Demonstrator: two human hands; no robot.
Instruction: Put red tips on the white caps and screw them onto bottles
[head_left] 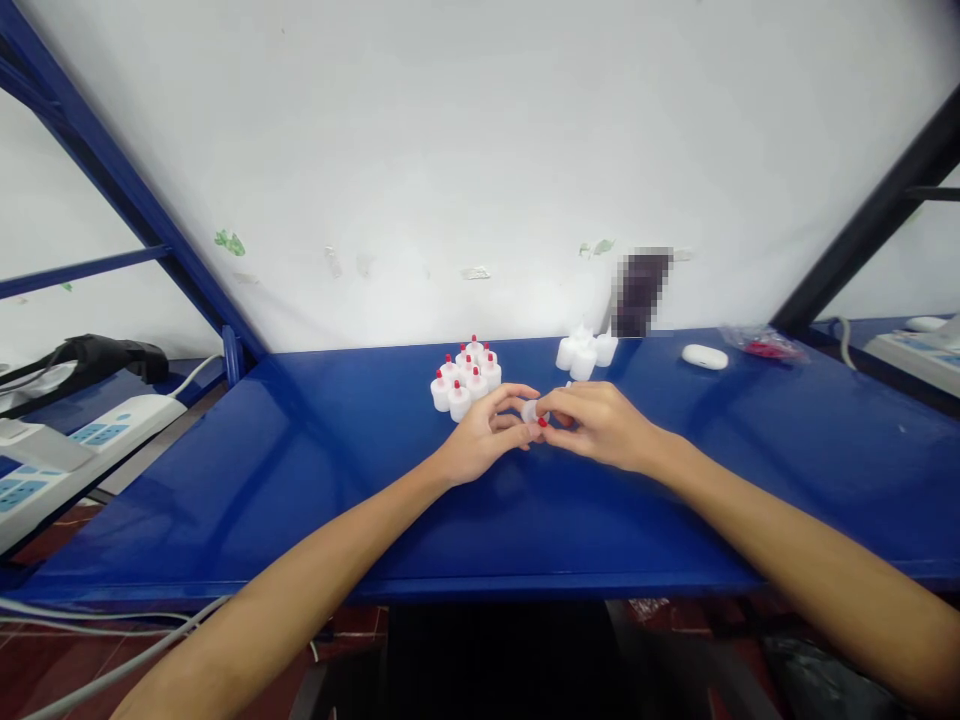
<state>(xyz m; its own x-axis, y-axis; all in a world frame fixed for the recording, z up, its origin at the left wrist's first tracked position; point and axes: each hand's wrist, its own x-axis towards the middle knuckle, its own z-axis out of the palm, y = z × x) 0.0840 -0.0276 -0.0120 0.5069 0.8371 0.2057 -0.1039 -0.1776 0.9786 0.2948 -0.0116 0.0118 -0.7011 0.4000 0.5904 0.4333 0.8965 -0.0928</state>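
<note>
My left hand [489, 428] curls around a small white bottle [529, 411] held just above the table. My right hand [596, 422] meets it from the right, its fingers closed in a pinch on a small red cap [542, 423]. Fingers cover much of the bottle, and whether the cap touches it I cannot tell. Beyond my left hand stands a tight group of several white bottles [459, 402] with red caps on their tips. Behind my right hand are several white bottles [583, 360] without red caps.
The blue table [315, 500] runs to a white wall. A white oval case [705, 356] and a clear plastic bag [765, 345] with red pieces lie at the right. A blurred dark object [641, 292] leans by the wall. Power strips [97, 440] sit at the left.
</note>
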